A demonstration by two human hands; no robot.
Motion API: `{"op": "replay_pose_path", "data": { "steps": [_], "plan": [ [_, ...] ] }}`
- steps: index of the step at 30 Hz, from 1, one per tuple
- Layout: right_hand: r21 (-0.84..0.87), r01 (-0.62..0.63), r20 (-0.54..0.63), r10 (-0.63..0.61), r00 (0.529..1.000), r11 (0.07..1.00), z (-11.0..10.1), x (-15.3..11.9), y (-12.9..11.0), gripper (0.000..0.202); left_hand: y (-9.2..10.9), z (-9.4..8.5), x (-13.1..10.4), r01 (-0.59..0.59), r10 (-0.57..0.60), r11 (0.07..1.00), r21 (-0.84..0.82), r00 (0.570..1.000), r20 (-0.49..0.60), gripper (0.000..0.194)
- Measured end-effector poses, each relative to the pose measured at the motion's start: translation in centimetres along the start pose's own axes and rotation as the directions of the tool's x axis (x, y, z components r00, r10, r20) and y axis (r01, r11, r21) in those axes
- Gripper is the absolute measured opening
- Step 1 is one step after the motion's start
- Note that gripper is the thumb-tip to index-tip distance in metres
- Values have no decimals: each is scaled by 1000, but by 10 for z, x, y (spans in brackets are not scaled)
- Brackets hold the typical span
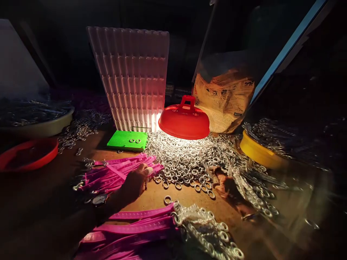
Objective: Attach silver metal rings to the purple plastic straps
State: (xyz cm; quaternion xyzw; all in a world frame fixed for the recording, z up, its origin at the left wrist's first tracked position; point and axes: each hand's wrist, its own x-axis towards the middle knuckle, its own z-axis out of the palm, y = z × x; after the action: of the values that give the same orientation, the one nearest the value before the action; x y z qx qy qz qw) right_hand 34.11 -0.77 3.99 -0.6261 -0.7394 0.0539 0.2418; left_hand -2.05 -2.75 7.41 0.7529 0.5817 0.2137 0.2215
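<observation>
My left hand (pixel 138 180), with a watch (pixel 99 199) at the wrist, lies over a bundle of pink straps (pixel 108 177) with metal fittings at their left ends. Its fingers are closed on the end of a pink strap. My right hand (pixel 226 186) is at the right edge of a heap of metal rings (pixel 184 159), beside pale braided strands (pixel 240 178). Its fingers are bent together in shadow; what they hold, if anything, is hidden. Nearer me lie more pink straps (pixel 135 229), joined by rings to braided strands (pixel 202 224).
A red lamp shade (pixel 184 121) hangs low over the rings. Behind stand a ribbed panel (pixel 132 72) and a paper sack (pixel 225 101). A green perforated block (pixel 127 141) carries two rings. Bowls sit at the sides: red (pixel 51 153), cream (pixel 48 127) and yellow (pixel 256 151).
</observation>
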Motion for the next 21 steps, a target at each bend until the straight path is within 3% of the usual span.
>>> {"op": "replay_pose_path", "data": {
  "steps": [3, 6, 8, 10, 12, 15, 17, 19, 21],
  "plan": [
    [236, 193, 109, -223, 969, 952, 22, 7, -70, 26, 21, 20, -14, -65, 66, 979, -194, 998, -2, 25],
    [540, 213, 241, -391, 888, 814, 46, 9, -125, 16, 29, 28, -17, -104, 123, 965, -243, 990, 63, 19],
    [662, 201, 286, -491, 823, 722, 60, 12, -141, 16, 25, 30, -15, -53, 118, 944, -325, 976, 183, 15],
    [673, 235, 290, -542, 788, 701, 72, 23, -140, 18, 17, 30, -12, 69, 62, 909, -411, 953, 298, 13],
    [593, 293, 249, -517, 819, 750, 81, 45, -130, 17, 12, 31, -10, 186, -31, 888, -420, 937, 348, 14],
    [428, 287, 126, -371, 920, 857, 89, 90, -114, 1, 13, 30, -8, 288, -199, 917, -275, 930, 309, 22],
    [352, 232, 75, -275, 959, 907, 94, 122, -107, 15, 16, 28, -8, 326, -282, 933, -155, 926, 250, 22],
    [265, 183, 51, -203, 978, 947, 101, 148, -105, 25, 18, 27, -8, 227, -218, 973, -38, 962, 166, 16],
    [175, 148, 58, -160, 985, 973, 110, 167, -107, 31, 16, 29, -10, 72, -78, 996, 62, 992, 103, 15]
  ]
}}
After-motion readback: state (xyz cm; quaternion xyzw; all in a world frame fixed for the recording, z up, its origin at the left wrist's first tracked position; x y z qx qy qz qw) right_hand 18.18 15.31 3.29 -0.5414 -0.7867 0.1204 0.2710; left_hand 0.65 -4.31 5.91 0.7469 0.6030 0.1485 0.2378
